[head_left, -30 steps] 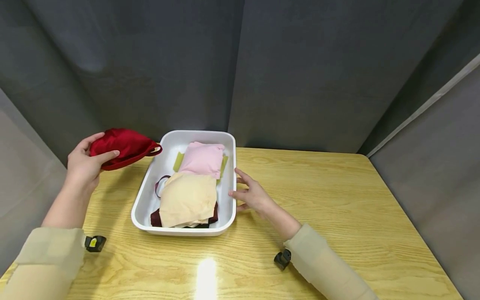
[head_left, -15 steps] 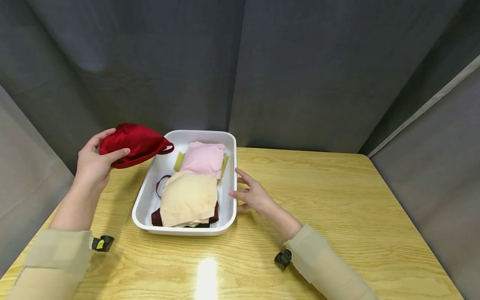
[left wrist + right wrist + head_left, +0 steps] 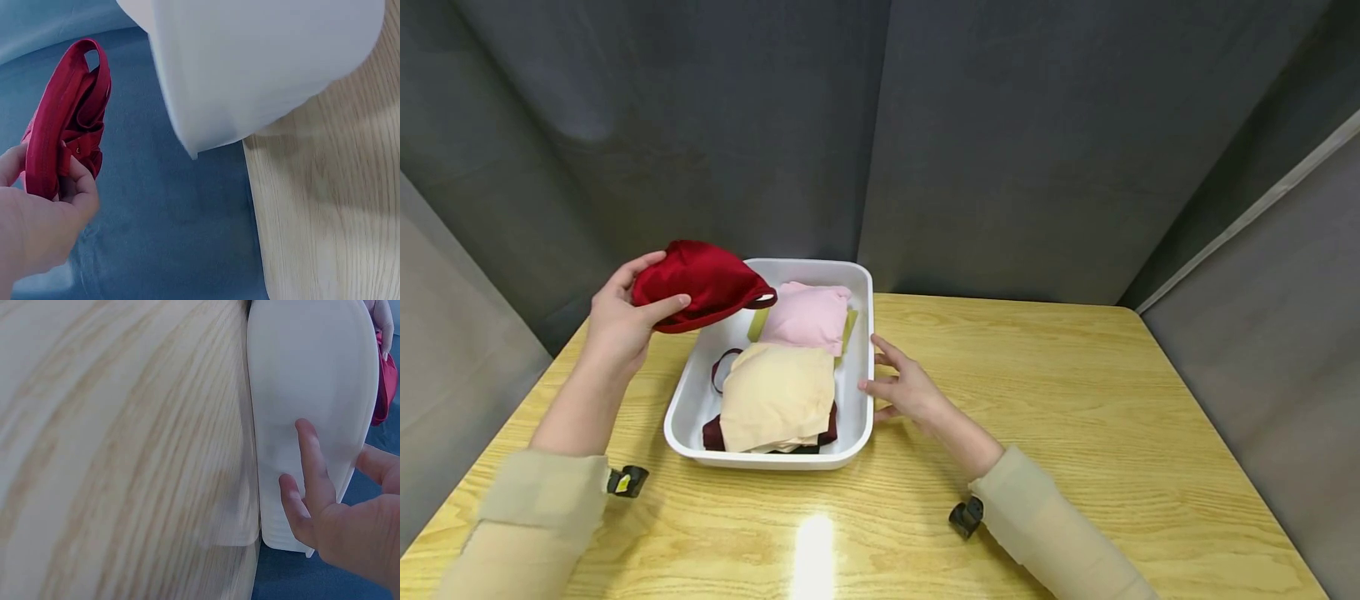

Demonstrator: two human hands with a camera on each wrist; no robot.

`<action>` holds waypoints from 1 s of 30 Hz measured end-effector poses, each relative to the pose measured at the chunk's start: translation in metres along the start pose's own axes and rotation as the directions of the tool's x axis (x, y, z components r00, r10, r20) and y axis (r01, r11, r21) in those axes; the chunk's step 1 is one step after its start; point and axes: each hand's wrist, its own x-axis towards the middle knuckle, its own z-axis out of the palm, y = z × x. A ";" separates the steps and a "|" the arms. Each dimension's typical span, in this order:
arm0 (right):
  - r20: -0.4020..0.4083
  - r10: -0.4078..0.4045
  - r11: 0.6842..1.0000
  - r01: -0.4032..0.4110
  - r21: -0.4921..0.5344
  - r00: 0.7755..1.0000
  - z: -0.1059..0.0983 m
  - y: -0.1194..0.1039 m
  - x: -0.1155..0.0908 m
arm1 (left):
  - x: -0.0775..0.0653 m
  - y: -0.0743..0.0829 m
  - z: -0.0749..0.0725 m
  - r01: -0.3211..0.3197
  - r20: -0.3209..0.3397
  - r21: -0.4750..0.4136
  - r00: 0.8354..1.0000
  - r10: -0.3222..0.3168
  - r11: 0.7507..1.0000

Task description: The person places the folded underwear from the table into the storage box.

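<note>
My left hand (image 3: 617,321) grips a folded red satin bra (image 3: 711,279), thumb on its near side. It is held up over the box's left rim, its strap loop pointing right. In the left wrist view a strap slider shows on the red bra (image 3: 75,125) beside the fingertips. A white plastic box (image 3: 688,417) stands on the table. My right hand (image 3: 910,392) holds its right wall, thumb over the rim, fingers spread on the outside. In the right wrist view those fingers (image 3: 315,469) lie against the wall.
Inside the box lie a pink folded cloth (image 3: 808,317) over an olive one (image 3: 848,329), and a cream cloth (image 3: 778,400) over dark maroon fabric (image 3: 712,435). A thin maroon strap (image 3: 718,371) curls at the left. Grey curtains (image 3: 1000,150) stand behind the wooden table (image 3: 1037,375).
My left hand has moved right and slightly away with the red bra, from beside the box to over its left rim. The right hand and the box stay put.
</note>
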 end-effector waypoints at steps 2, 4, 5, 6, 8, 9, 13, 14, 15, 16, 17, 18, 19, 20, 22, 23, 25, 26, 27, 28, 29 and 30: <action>-0.003 0.005 1.000 -0.005 0.002 1.000 0.000 0.000 0.001 | 0.001 -0.001 0.003 -0.005 0.013 0.007 1.000 0.005 1.000; -0.005 0.004 1.000 -0.004 -0.001 1.000 0.000 0.000 0.001 | 0.001 -0.003 0.006 -0.007 0.034 0.006 0.999 0.007 1.000; -0.005 0.004 1.000 -0.004 -0.001 1.000 0.000 0.000 0.001 | 0.002 -0.004 0.008 -0.007 0.042 0.013 0.999 0.006 1.000; -0.004 0.006 1.000 -0.006 0.001 1.000 0.000 0.000 0.001 | 0.002 -0.004 0.009 -0.008 0.054 0.004 0.999 0.008 1.000; 0.005 0.000 1.000 0.000 0.003 1.000 0.000 0.001 0.001 | 0.003 -0.006 0.012 -0.002 0.078 -0.012 0.997 0.003 1.000; 0.012 0.001 1.000 -0.001 0.004 1.000 0.000 -0.002 -0.001 | 0.004 -0.007 0.013 0.002 0.086 -0.007 0.996 -0.001 1.000; 0.022 0.002 1.000 -0.002 0.009 1.000 -0.001 -0.003 -0.002 | 0.006 -0.009 0.017 0.011 0.110 0.060 0.994 -0.018 0.998; 0.022 0.003 1.000 -0.004 0.008 1.000 -0.001 -0.003 -0.001 | 0.007 -0.009 0.018 0.012 0.117 0.082 0.993 -0.022 0.997; 0.020 0.005 1.000 -0.005 0.006 1.000 -0.001 -0.003 -0.001 | 0.007 -0.009 0.020 0.010 0.125 0.102 0.992 -0.023 0.995; 0.015 0.002 1.000 -0.002 0.007 1.000 -0.001 0.000 0.001 | 0.008 -0.008 0.021 0.005 0.135 0.118 0.991 -0.021 0.993; 0.011 0.005 1.000 -0.005 0.008 1.000 -0.001 0.000 0.001 | 0.008 -0.007 0.023 0.003 0.145 0.127 0.989 -0.022 0.992; 0.009 0.009 1.000 -0.010 0.010 1.000 -0.001 0.000 0.001 | 0.009 -0.007 0.024 -0.001 0.156 0.137 0.988 -0.021 0.991; 0.009 0.007 1.000 -0.007 0.010 1.000 -0.001 0.000 0.001 | 0.010 -0.006 0.026 -0.003 0.167 0.140 0.986 -0.020 0.990; 0.008 0.009 1.000 -0.009 0.012 1.000 -0.001 0.000 0.001 | 0.011 -0.006 0.028 -0.006 0.177 0.138 0.984 -0.018 0.990; 0.007 0.009 1.000 -0.009 0.014 1.000 -0.002 0.000 0.001 | 0.013 -0.005 0.032 -0.013 0.196 0.140 0.980 -0.015 0.990; 0.006 0.013 1.000 -0.013 0.015 1.000 -0.002 0.000 0.001 | 0.015 -0.005 0.033 -0.014 0.206 0.144 0.978 -0.016 0.989; 0.006 0.010 1.000 -0.010 0.013 1.000 -0.002 0.001 0.002 | 0.017 -0.005 0.037 -0.020 0.227 0.149 0.974 -0.014 0.989; 0.004 0.015 1.000 -0.015 0.014 1.000 -0.002 0.001 0.002 | 0.019 -0.005 0.039 -0.025 0.238 0.152 0.971 -0.012 0.988; 0.004 0.014 1.000 -0.014 0.014 1.000 -0.002 0.001 0.002 | 0.020 -0.005 0.040 -0.031 0.249 0.160 0.968 -0.009 0.987; 0.002 0.019 1.000 -0.019 0.017 1.000 -0.002 0.001 0.002 | 0.021 -0.005 0.042 -0.038 0.263 0.162 0.965 -0.006 0.986; 0.001 0.019 1.000 -0.019 0.017 1.000 -0.002 0.001 0.002 | 0.023 -0.005 0.044 -0.042 0.276 0.158 0.961 -0.003 0.987; 0.003 0.014 1.000 -0.014 0.014 1.000 -0.002 0.001 0.001 | 0.024 -0.006 0.046 -0.046 0.289 0.150 0.957 0.001 0.988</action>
